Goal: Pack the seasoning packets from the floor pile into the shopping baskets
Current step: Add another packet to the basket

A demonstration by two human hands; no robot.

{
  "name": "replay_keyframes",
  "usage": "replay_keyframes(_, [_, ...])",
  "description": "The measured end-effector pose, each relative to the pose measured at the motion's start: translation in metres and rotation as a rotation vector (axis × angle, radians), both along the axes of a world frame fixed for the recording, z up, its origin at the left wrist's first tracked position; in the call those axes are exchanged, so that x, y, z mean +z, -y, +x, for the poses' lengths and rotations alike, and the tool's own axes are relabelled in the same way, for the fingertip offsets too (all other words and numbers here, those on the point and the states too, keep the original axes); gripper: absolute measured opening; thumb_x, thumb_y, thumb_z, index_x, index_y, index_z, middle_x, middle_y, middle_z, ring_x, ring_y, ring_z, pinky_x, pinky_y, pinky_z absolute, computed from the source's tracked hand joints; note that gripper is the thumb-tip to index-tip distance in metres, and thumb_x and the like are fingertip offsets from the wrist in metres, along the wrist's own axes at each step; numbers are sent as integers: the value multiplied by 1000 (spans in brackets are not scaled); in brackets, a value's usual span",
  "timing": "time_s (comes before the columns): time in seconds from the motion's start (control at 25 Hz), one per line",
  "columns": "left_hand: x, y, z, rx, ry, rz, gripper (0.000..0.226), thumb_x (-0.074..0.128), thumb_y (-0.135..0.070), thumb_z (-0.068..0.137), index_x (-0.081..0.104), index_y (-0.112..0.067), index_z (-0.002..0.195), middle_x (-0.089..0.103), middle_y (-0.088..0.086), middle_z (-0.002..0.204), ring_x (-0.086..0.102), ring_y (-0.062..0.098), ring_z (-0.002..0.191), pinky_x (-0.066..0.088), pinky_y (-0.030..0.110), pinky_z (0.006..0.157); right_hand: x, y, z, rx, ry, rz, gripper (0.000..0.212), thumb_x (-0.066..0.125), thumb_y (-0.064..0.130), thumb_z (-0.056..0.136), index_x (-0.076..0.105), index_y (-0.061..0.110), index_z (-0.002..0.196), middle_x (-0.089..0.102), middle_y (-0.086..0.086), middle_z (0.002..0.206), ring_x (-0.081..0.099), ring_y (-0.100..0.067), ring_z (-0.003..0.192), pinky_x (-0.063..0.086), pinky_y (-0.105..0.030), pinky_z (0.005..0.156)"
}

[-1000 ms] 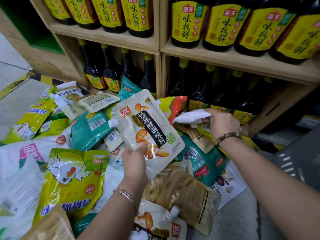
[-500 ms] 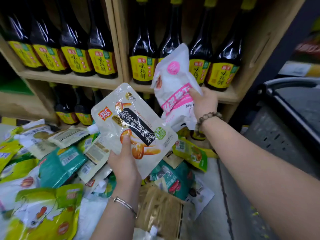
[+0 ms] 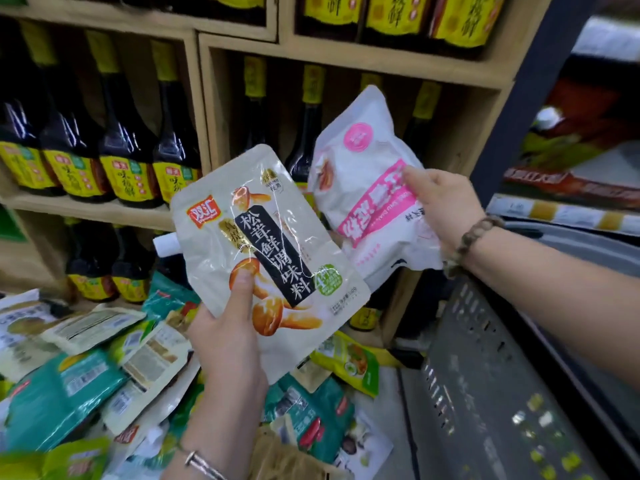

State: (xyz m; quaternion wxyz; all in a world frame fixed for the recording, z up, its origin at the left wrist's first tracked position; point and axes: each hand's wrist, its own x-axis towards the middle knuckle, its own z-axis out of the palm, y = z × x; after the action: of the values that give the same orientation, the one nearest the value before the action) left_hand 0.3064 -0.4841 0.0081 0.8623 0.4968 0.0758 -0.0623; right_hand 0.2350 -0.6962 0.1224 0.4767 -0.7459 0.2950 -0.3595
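— Holding two at once! The left hand (image 3: 228,344) pinches a cream spouted pouch (image 3: 277,244) by its lower edge, thumb on the printed mushrooms.
— Red 双汇 badge above that thumb, black band reading 松茸鲜调味料.
— The right hand (image 3: 443,206) curls round a white pouch (image 3: 363,188); its pink lettering is blurred, unreadable.
— Grey shopping basket (image 3: 478,393) below that wrist, partly cut off. Floor pile (image 3: 69,386) beneath the left.

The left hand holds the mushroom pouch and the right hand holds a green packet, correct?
No. The head view shows the right hand gripping a white packet with pink print, not a green one. The left hand does hold the mushroom pouch.
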Motion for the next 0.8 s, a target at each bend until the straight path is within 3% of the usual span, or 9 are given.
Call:
replay_keyframes(0.16, [27,21,-19,-95,-17,-129,17,73,-28,81,69,-18,93,75,-1,83,72,22,74,57,38,63,31,32,-57,-22,231,-30,29,66,42,79,58,16,70,55,-17,78,51,-26,73,43,-41,68])
replay_keyframes(0.24, [40,39,-36,-199,16,-163,17,72,-25,81,70,-17,96,75,2,87,72,24,77,57,39,62,48,49,-91,-48,273,-89,37,70,49,72,60,14,74,56,-19,81,51,-27,75,44,-42,70])
replay_keyframes(0.32, [49,58,-57,-310,63,-186,14,70,-23,81,72,-18,94,75,1,85,72,21,73,55,33,55,59,66,-128,-70,265,-128,44,75,57,65,62,15,72,62,-15,76,56,-25,71,48,-41,69])
replay_keyframes(0.44, [62,88,-87,-459,164,-156,14,69,-23,82,73,-18,94,75,3,88,73,23,78,57,34,58,64,92,-184,-169,222,-174,35,69,50,73,63,18,62,65,-2,65,58,-20,62,49,-39,68])
replay_keyframes(0.6, [88,125,-110,-556,322,-127,11,69,-18,84,73,-18,94,75,3,86,72,25,78,59,42,65,52,122,-238,-290,148,-215,37,65,42,83,64,5,79,62,-11,71,55,-23,66,46,-38,67])
replay_keyframes(0.68, [101,145,-120,-611,463,-37,11,70,-18,83,70,-20,94,75,0,87,72,21,80,58,41,70,42,138,-260,-357,70,-214,41,64,41,84,63,0,78,65,-2,61,58,-17,57,49,-27,59])
replay_keyframes(0.76, [112,166,-131,-639,690,188,14,70,-21,80,66,-25,93,72,-5,90,69,17,86,53,33,74,28,152,-276,-412,-74,-244,45,62,43,85,59,1,70,60,1,52,53,-12,45,43,-17,45])
replay_keyframes(0.8, [117,179,-136,-641,822,332,17,69,-21,80,63,-26,95,69,-7,91,66,16,88,48,28,72,18,160,-280,-425,-144,-264,49,61,43,85,54,0,65,55,-2,50,49,-14,44,40,-18,44])
